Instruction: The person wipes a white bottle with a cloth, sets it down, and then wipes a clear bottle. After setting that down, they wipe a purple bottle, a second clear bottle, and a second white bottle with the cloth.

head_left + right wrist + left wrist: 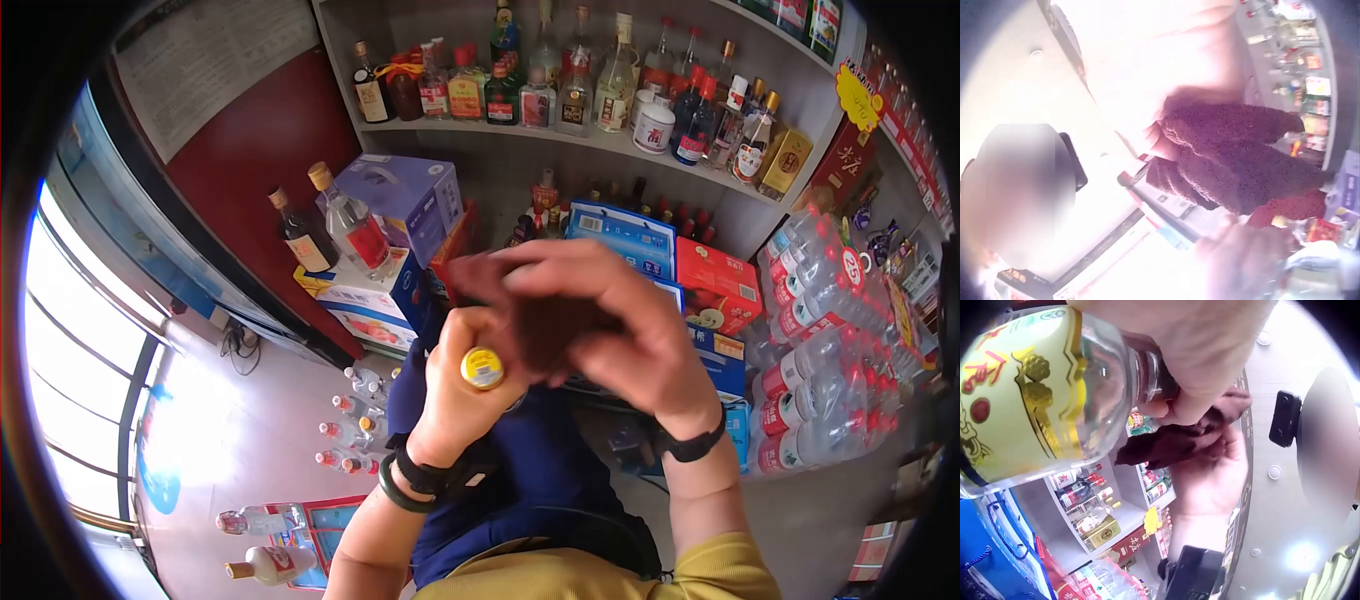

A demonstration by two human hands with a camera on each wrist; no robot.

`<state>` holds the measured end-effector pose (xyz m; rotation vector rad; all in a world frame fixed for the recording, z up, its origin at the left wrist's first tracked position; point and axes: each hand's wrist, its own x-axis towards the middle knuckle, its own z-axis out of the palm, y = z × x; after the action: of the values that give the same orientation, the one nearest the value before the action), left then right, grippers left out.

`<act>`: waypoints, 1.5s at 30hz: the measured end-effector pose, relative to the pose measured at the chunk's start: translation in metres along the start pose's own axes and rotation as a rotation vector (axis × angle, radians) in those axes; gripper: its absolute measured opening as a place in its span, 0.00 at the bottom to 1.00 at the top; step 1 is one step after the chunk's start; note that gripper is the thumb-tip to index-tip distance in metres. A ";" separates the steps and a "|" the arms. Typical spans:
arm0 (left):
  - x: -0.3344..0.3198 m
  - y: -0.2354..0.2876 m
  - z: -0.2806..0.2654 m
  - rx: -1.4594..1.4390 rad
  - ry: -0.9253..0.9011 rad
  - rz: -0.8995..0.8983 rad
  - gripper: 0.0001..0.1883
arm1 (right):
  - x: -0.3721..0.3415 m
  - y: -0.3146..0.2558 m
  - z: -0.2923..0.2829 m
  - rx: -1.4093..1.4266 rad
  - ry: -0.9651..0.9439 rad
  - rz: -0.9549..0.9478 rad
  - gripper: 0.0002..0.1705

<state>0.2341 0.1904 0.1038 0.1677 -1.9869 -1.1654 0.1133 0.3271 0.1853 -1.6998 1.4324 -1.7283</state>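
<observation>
Glass bottle (1029,397), gold-edged label, neck gripped by curled fingers of left hand (458,380), dark red cloth (555,325) pinched in right hand (635,320) beside it.

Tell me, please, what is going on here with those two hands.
The left hand grips a bottle by the neck. The right hand holds a dark red cloth close to it; whether the cloth touches the glass is hard to tell. More bottles stand on the shelf in front, and others are down on the floor to the left.
</observation>
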 end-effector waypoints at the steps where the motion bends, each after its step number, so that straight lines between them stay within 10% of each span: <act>1: -0.003 -0.007 0.005 -0.006 -0.001 -0.006 0.22 | 0.008 -0.003 0.005 -0.297 -0.096 -0.184 0.31; 10: -0.004 -0.011 0.014 -0.004 -0.124 0.077 0.25 | 0.011 0.043 0.031 -0.315 -0.021 -0.190 0.23; 11: 0.001 0.003 0.010 -0.122 -0.214 -0.424 0.23 | 0.014 0.045 0.031 -0.127 0.077 -0.050 0.20; 12: -0.001 -0.006 0.018 0.027 0.011 -0.013 0.20 | 0.015 0.050 0.030 0.064 0.174 0.087 0.18; 18: -0.008 -0.007 -0.023 -0.360 0.294 -0.156 0.15 | -0.039 0.115 0.005 0.517 0.411 0.438 0.25; 24: 0.018 0.039 -0.049 -0.512 0.559 0.145 0.12 | -0.052 0.112 0.041 1.083 0.376 0.482 0.27; 38: -0.006 0.038 -0.074 -0.156 0.131 0.567 0.19 | -0.061 0.122 0.081 0.774 0.430 0.694 0.30; 45: -0.021 0.044 -0.123 -0.164 0.495 0.317 0.13 | -0.031 0.111 0.071 0.652 0.353 0.593 0.25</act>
<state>0.3459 0.1426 0.1567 0.0460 -1.4171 -0.9629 0.1386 0.2731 0.0638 -0.5832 1.1388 -1.8840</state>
